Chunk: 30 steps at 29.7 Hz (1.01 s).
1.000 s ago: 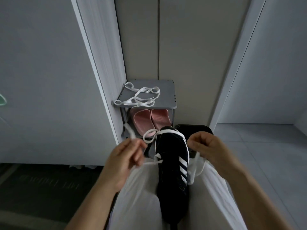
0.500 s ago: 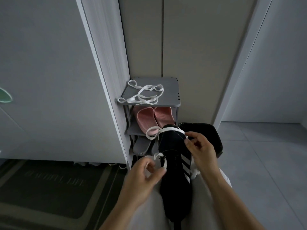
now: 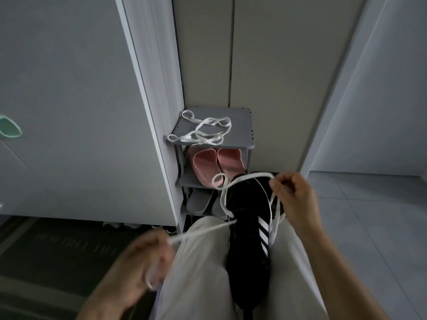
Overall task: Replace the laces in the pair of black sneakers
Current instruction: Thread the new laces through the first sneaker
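Note:
A black sneaker with white side stripes lies between my knees, toe pointing away. A white lace runs through it and loops over the toe. My right hand pinches one strand of that lace at the sneaker's right side. My left hand, blurred, grips the other strand, drawn taut to the lower left. A second black sneaker shows partly behind the first. Another loose white lace lies tangled on top of the grey shoe rack.
The shoe rack holds pink slippers on its middle shelf and grey slippers below. A white cabinet side stands left of it, a dark doormat lies lower left, and grey floor tiles spread to the right.
My left hand has pulled its lace strand down and to the left, drawing it taut. My right hand has moved right and up, lifting the lace loop over the toe.

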Tool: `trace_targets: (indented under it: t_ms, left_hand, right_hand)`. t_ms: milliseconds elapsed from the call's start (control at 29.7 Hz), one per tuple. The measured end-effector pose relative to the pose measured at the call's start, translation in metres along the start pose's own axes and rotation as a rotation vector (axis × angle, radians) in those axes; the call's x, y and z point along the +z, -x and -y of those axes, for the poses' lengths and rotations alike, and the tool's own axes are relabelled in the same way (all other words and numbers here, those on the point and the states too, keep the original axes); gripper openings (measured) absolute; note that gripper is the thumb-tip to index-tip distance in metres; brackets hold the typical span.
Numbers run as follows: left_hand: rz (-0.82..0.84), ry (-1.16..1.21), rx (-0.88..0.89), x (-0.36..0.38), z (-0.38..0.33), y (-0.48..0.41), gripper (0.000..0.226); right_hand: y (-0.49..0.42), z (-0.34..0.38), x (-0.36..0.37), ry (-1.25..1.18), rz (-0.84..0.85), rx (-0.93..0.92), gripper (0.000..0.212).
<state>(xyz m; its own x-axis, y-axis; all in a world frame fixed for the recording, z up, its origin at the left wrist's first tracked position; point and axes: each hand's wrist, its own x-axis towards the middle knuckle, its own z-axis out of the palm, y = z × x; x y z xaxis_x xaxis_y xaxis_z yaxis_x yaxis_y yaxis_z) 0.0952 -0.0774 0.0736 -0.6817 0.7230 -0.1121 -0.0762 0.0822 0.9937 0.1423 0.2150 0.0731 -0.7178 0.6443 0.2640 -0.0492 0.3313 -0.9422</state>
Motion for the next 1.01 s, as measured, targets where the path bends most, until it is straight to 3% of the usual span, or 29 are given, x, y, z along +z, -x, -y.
trace_targets:
  t_ms: [34, 101, 168, 269, 370, 437, 571, 639, 706, 773, 807, 874, 1008]
  left_hand:
    - [-0.188, -0.199, -0.056, -0.017, 0.013, -0.005, 0.027]
    - [-0.323, -0.576, -0.219, -0.032, 0.028, -0.019, 0.006]
    - [-0.327, -0.709, -0.150, -0.018, 0.032, -0.036, 0.026]
    - [-0.233, -0.616, 0.027, 0.033, 0.024, -0.063, 0.046]
    - [-0.208, -0.748, 0.189, 0.072, 0.023, -0.084, 0.026]
    - [-0.140, -0.730, 0.295, 0.077, 0.018, -0.084, 0.030]
    - [0.177, -0.264, 0.314, 0.058, 0.006, -0.047, 0.032]
    - [0.036, -0.022, 0.250, 0.038, 0.007, -0.036, 0.033]
    - [-0.221, -0.248, 0.096, 0.017, 0.020, -0.041, 0.032]
    - [-0.270, -0.604, -0.071, 0.008, 0.031, -0.050, 0.014]
    - [-0.274, -0.632, -0.058, 0.011, 0.032, -0.056, 0.008]
    - [-0.258, -0.583, 0.042, 0.028, 0.031, -0.068, 0.020]
    - [-0.250, -0.845, 0.253, 0.072, 0.020, -0.084, 0.034]
  right_hand:
    - [-0.001, 0.003, -0.002, -0.052, 0.008, 0.019, 0.016]
    - [-0.004, 0.008, -0.004, -0.061, 0.046, 0.026, 0.015]
    - [-0.006, 0.010, -0.001, -0.019, 0.084, 0.031, 0.013]
    - [-0.006, 0.012, 0.004, -0.048, 0.118, 0.063, 0.012]
    - [-0.006, 0.014, 0.005, -0.041, 0.123, 0.045, 0.012]
    - [-0.007, 0.017, 0.001, -0.033, 0.104, 0.034, 0.012]
    - [-0.011, 0.017, -0.006, -0.012, 0.078, 0.029, 0.011]
    - [-0.011, 0.016, -0.004, -0.020, 0.095, 0.045, 0.011]
    - [-0.010, 0.015, 0.001, -0.038, 0.115, 0.064, 0.011]
    - [-0.008, 0.014, 0.006, -0.039, 0.128, 0.072, 0.012]
    - [-0.006, 0.013, 0.008, -0.037, 0.132, 0.076, 0.011]
    - [-0.005, 0.013, 0.011, -0.029, 0.142, 0.081, 0.008]
    - [-0.004, 0.014, 0.012, -0.026, 0.148, 0.086, 0.005]
